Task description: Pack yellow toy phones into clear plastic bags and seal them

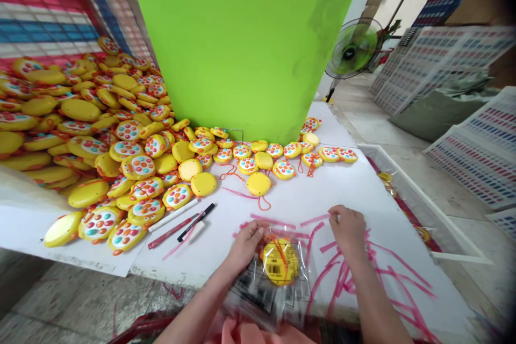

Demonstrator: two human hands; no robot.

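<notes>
My left hand point(246, 243) pinches the upper left edge of a clear plastic bag point(300, 293) near the table's front edge. Inside the bag lies a round yellow toy point(281, 266) with an orange cord, its printed back and barcode facing up. Other clear bags appear to lie beneath it. To the right, my right hand point(347, 228) is closed in a pinch, apart from the bag. A thin pink strip point(313, 220) runs up to its fingertips. Many loose pink strips point(342, 279) lie tangled under and around the right forearm.
A large heap of yellow toys point(137, 166) with coloured dots spills over the table's left side. Pens and a marker point(196, 222) lie before it. A tall green panel point(245, 48) stands at the back. A white-rimmed bin point(423, 199) is at right, with a fan point(350, 52) beyond.
</notes>
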